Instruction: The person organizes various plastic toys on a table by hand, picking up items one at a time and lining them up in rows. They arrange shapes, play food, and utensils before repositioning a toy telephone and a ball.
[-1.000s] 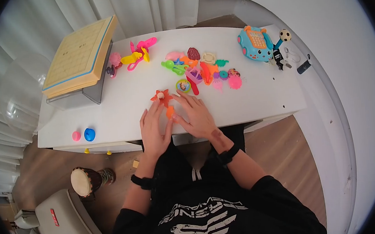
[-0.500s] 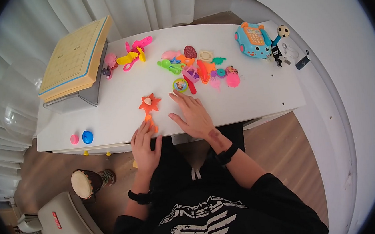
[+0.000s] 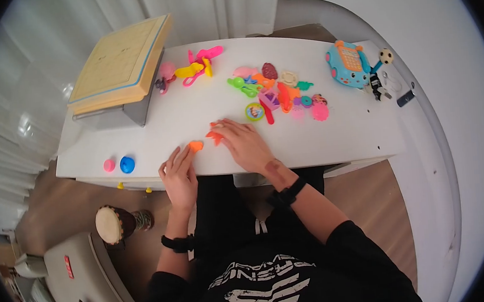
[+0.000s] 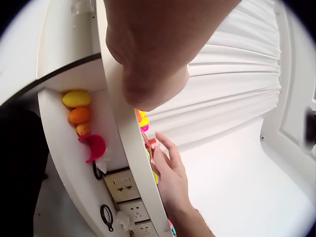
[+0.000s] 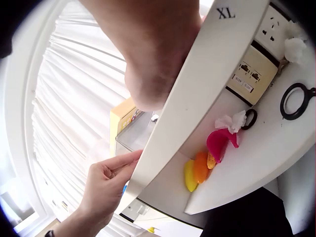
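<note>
In the head view my left hand [image 3: 180, 176] is low over the table near its front edge, fingertips at a small orange toy piece [image 3: 196, 146] whose rounded end sticks out to the right. In the right wrist view the left hand [image 5: 106, 185] has thumb and forefinger close together, and the table edge hides their tips. My right hand [image 3: 247, 146] grips the orange-red star-shaped toy flower [image 3: 214, 136], covering most of it. The left wrist view shows that right hand [image 4: 170, 177] with its thumb and fingers around a reddish part.
Several colourful plastic toys lie behind the hands, among them a round green-rimmed toy [image 3: 255, 112]. A toy phone [image 3: 348, 64] stands at the right, a board-topped box [image 3: 119, 64] at the left. Pink [image 3: 109, 165] and blue [image 3: 127, 164] pieces lie front left.
My right hand has moved left onto the flower and now grips it. The orange piece, below the flower half a second ago, is now left of it at my left fingertips.
</note>
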Motion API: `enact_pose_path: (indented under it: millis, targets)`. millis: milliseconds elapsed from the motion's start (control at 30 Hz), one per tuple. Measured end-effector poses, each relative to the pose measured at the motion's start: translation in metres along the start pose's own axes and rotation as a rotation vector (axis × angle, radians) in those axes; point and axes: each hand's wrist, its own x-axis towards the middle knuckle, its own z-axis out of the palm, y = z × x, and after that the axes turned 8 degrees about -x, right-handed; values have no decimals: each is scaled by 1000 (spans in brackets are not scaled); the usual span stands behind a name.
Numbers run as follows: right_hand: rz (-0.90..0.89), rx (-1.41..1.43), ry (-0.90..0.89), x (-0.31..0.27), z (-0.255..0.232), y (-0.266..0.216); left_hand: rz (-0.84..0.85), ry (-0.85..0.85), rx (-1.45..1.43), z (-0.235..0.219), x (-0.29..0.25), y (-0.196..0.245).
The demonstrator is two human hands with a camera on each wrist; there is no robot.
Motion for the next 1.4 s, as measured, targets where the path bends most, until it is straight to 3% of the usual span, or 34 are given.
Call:
enact_pose_path:
  millis: [167,233,433,533,733,1400]
  targets:
    - [56,57,-8,-23,-24,-2,-126,42,132,-17,-6,-27]
    - [112,44,10,-28,-27,-3,-117,165,74,-16,-3,-20]
    - [126,34,19,-28,-28,-7,-115,53,55,-1,-10,-12]
    - [115,12,36,-30,-28,-5,-219,76,245,-5,-18,-18]
    - [113,0,36,-29,-27,-6,-366,59,316,-12,-22,-22]
    - [117,2,51,-29,-29,-8,-402,39,246,-7,-24,-22]
